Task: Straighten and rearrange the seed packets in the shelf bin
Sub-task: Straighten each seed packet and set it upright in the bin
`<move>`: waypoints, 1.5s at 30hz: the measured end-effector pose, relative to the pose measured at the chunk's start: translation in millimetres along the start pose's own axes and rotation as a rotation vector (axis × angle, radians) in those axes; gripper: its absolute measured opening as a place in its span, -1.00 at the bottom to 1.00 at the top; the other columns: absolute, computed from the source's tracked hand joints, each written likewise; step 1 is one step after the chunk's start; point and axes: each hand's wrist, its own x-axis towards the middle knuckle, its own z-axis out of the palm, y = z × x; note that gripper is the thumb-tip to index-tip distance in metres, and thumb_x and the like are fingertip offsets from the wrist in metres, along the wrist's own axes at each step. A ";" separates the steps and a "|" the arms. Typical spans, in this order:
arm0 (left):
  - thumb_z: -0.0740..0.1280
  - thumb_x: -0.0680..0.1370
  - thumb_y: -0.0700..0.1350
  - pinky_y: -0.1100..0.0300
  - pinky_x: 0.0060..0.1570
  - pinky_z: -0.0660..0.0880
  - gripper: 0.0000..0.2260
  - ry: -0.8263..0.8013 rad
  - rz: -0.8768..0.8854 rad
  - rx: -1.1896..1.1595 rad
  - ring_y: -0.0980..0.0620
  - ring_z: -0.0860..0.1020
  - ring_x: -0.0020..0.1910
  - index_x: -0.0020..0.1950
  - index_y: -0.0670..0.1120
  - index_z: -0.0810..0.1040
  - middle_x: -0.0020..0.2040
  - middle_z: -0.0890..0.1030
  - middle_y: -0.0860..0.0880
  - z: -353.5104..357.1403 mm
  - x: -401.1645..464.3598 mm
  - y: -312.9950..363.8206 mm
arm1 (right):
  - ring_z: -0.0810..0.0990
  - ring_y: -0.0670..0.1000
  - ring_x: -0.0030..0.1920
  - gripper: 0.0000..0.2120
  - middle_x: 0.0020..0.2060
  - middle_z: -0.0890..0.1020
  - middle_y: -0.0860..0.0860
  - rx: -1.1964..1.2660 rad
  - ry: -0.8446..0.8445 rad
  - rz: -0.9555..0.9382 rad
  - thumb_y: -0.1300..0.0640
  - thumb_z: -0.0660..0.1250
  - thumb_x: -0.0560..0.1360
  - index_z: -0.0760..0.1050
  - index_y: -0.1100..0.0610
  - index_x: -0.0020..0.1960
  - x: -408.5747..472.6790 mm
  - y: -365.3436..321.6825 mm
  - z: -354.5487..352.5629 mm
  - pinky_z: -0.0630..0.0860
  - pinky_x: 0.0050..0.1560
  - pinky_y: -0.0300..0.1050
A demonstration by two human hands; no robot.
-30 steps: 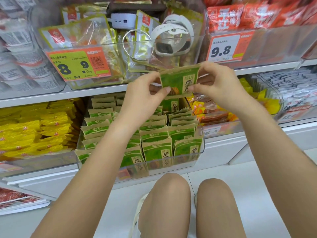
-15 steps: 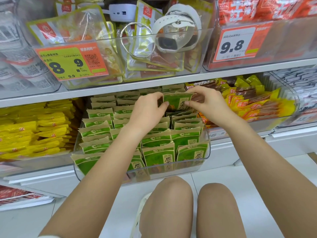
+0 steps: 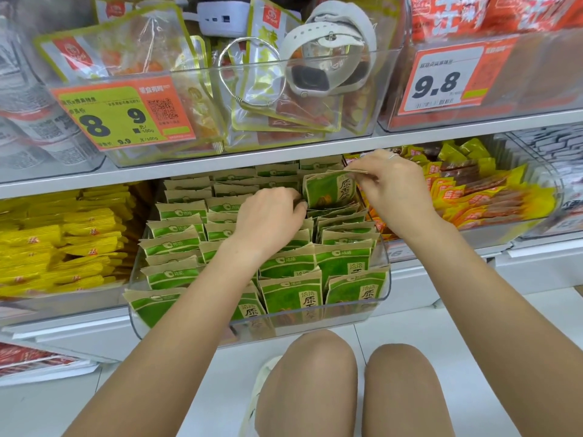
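A clear plastic shelf bin (image 3: 383, 279) on the lower shelf holds several rows of green-and-tan seed packets (image 3: 291, 294), standing mostly upright. One seed packet (image 3: 328, 189) stands at the back of the right row. My right hand (image 3: 389, 184) pinches its top right corner. My left hand (image 3: 273, 216) reaches down into the middle of the bin, its curled fingertips touching the left edge of that packet and the packets below; what it holds is hidden.
Yellow snack packs (image 3: 63, 244) fill the bin to the left, yellow-and-red packs (image 3: 467, 190) the bin to the right. The shelf above (image 3: 220, 156) overhangs closely, with clear bins, price tags, a white watch (image 3: 328, 48) and a bangle (image 3: 252, 70). My bare knees (image 3: 318, 373) are below.
Both hands lowered the packet from in front of the upper shelf into the back of the right row. The left hand slid from the packet's left corner down among the packets.
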 end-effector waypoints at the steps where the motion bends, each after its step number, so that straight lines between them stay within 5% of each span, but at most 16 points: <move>1: 0.17 0.67 0.00 0.21 -0.35 0.36 -0.71 -0.003 -0.006 0.000 0.01 0.53 -0.22 0.26 -0.04 0.59 -0.18 0.59 0.02 0.3 0.2 0.3 | 0.63 0.17 -0.05 -0.83 -0.08 0.67 0.09 -0.039 -0.015 -0.003 0.19 0.34 0.50 0.67 0.09 0.05 -0.1 -2.2 1.3 0.55 -0.03 0.00; 6: 0.17 0.67 0.01 0.21 -0.18 0.40 -0.68 0.042 -0.013 -0.016 -0.03 0.61 0.02 0.37 -0.04 0.53 0.08 0.67 -0.05 -4.1 -6.7 2.6 | 0.58 0.19 0.06 -0.76 0.02 0.66 0.13 -0.150 -0.261 0.225 0.06 0.28 0.57 0.61 0.04 0.19 5.6 0.1 12.6 0.45 -0.06 -0.06; 11: 0.20 0.66 -0.02 0.13 -0.06 0.48 -0.69 0.134 0.019 -0.047 -0.04 0.60 0.10 0.36 -0.04 0.53 0.17 0.65 -0.04 -11.2 -10.7 0.8 | 0.59 0.09 -0.05 -0.79 -0.02 0.61 0.08 0.030 -0.168 0.267 -0.01 0.34 0.53 0.65 0.02 0.10 2.7 4.2 17.2 0.40 -0.10 -0.12; 18: 0.17 0.68 -0.07 0.06 0.26 0.43 -0.70 0.019 0.223 -0.010 0.00 0.48 0.31 0.37 -0.04 0.52 0.32 0.57 0.00 -7.0 0.2 7.1 | 0.55 0.17 0.15 -0.70 0.09 0.66 0.12 -0.029 -0.236 0.351 -0.06 0.37 0.51 0.65 0.09 0.13 18.0 8.0 28.9 0.45 0.02 -0.04; 21: 0.18 0.67 -0.07 0.04 0.24 0.46 -0.70 -0.045 0.184 0.013 -0.02 0.52 0.28 0.37 -0.02 0.52 0.30 0.59 -0.02 -3.1 4.8 2.1 | 0.55 0.19 0.17 -0.66 0.12 0.65 0.14 -0.042 -0.332 0.364 -0.07 0.39 0.49 0.64 0.14 0.14 27.2 11.2 31.8 0.42 0.00 -0.09; 28: 0.35 0.59 -0.01 0.08 0.25 0.42 -0.70 -0.183 0.147 -0.023 -0.01 0.53 0.26 0.31 -0.02 0.58 0.28 0.60 -0.02 -6.8 27.0 3.2 | 0.55 0.21 0.05 -0.79 -0.15 0.55 0.17 -0.100 -0.455 0.380 -0.07 0.40 0.48 0.64 0.07 -0.12 33.3 16.0 37.7 0.30 -0.14 -0.17; 31: 0.39 0.57 -0.01 0.13 0.19 0.44 -0.69 -0.212 0.139 -0.011 -0.01 0.55 0.20 0.29 -0.04 0.60 0.25 0.61 -0.03 -1.7 34.4 3.7 | 0.57 0.13 0.12 -0.65 -0.05 0.64 0.09 0.086 -0.412 0.474 -0.03 0.44 0.46 0.62 0.12 0.17 26.8 16.5 31.2 0.39 -0.03 -0.18; 33: 0.40 0.56 -0.01 0.12 0.16 0.46 -0.70 -0.202 0.135 -0.011 0.00 0.57 0.17 0.27 -0.05 0.61 0.22 0.63 -0.03 1.7 38.1 3.3 | 0.58 0.06 0.04 -0.60 -0.17 0.59 -0.07 0.235 -0.327 0.519 0.00 0.46 0.45 0.57 0.10 0.24 14.5 14.6 21.7 0.46 0.04 -0.11; 38: 0.36 0.59 -0.07 0.16 0.08 0.49 -0.82 -0.198 0.158 -0.069 0.09 0.54 -0.07 0.11 -0.08 0.69 0.07 0.68 -0.01 9.4 43.3 0.0 | 0.59 -0.16 -0.04 -0.92 -0.18 0.63 -0.19 0.356 -0.137 0.441 0.08 0.42 0.48 0.59 -0.03 -0.03 -28.0 12.2 4.4 0.51 0.12 -0.04; 45: 0.14 0.68 -0.06 0.15 -0.32 0.33 -0.79 -0.010 0.168 -0.030 0.10 0.47 -0.31 0.10 -0.07 0.55 -0.29 0.47 0.13 15.6 38.6 0.3 | 0.57 -0.08 0.09 -0.84 -0.06 0.65 -0.18 0.349 -0.253 0.355 0.02 0.32 0.55 0.62 -0.08 -0.17 -40.2 10.7 1.3 0.46 0.18 0.05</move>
